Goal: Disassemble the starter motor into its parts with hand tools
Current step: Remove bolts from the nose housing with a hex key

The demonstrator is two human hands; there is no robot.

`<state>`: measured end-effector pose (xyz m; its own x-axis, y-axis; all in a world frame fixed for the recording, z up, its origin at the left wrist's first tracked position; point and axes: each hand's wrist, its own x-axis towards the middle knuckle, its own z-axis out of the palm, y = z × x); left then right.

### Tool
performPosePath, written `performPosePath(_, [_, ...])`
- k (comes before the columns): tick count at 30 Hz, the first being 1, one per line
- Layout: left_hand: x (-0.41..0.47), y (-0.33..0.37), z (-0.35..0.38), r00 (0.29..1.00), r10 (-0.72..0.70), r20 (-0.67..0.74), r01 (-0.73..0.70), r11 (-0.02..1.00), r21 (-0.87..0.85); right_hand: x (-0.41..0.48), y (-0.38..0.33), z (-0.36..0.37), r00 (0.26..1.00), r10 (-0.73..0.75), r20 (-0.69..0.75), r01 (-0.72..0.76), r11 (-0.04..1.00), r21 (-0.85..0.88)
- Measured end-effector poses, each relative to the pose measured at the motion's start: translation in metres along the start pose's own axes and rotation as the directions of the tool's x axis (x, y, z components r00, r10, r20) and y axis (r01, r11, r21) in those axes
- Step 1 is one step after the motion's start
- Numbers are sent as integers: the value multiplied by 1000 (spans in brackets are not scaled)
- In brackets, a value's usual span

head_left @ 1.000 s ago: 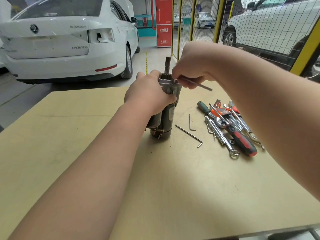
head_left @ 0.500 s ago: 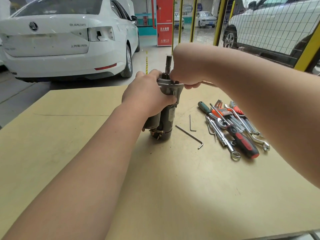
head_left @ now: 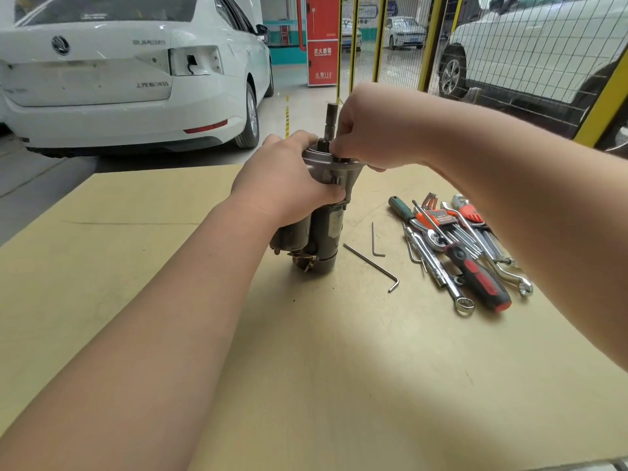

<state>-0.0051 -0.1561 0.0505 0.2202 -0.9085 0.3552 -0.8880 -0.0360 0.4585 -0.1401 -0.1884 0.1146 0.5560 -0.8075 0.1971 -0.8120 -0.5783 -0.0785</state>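
A dark starter motor [head_left: 323, 232] stands upright on the tan table [head_left: 339, 368], its shaft [head_left: 330, 122] pointing up. My left hand [head_left: 285, 180] grips the upper housing just under the grey flange. My right hand [head_left: 370, 137] sits over the flange top, fingers curled down at a bolt; the hex key it held a moment ago is now hidden inside the fist.
Two loose hex keys [head_left: 372, 266] lie just right of the motor. A pile of wrenches, a ratchet and a red-black screwdriver [head_left: 475, 273] lies further right. A white car [head_left: 119, 73] and a yellow mesh fence [head_left: 509, 45] stand behind the table.
The hex key that stuck out to the right of my right hand has swung out of sight under the fist. My left hand keeps its grip on the motor.
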Motion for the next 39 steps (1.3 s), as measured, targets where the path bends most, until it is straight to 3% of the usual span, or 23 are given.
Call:
performPosePath(7, [5, -7, -5, 996, 68, 53, -64, 995, -74, -1, 13, 2, 978, -191, -80, 199, 973, 116])
performPosePath(10, [6, -7, -5, 996, 79, 50, -74, 993, -87, -2, 17, 2, 976, -197, -93, 209, 968, 140])
performPosePath(15, [8, -4, -3, 996, 80, 37, -77, 994, -75, -4, 14, -2, 992, -96, -82, 109, 978, 178])
performPosePath(21, [5, -1, -1, 999, 48, 11, -48, 997, -58, -4, 19, -10, 995, 93, 30, -97, 899, 426])
performPosePath(27, [2, 1, 1, 1000, 1, -13, -2, 1000, -29, 1, 8, -5, 991, 129, 42, -135, 951, 279])
performPosePath(34, [-2, 9, 6, 994, -91, -52, 92, 996, 20, 8, -16, -16, 995, 75, 64, -67, 991, -116])
performPosePath(39, [-4, 8, 6, 995, -82, -63, 84, 996, 32, 11, -24, -16, 988, 56, 141, -29, 982, -189])
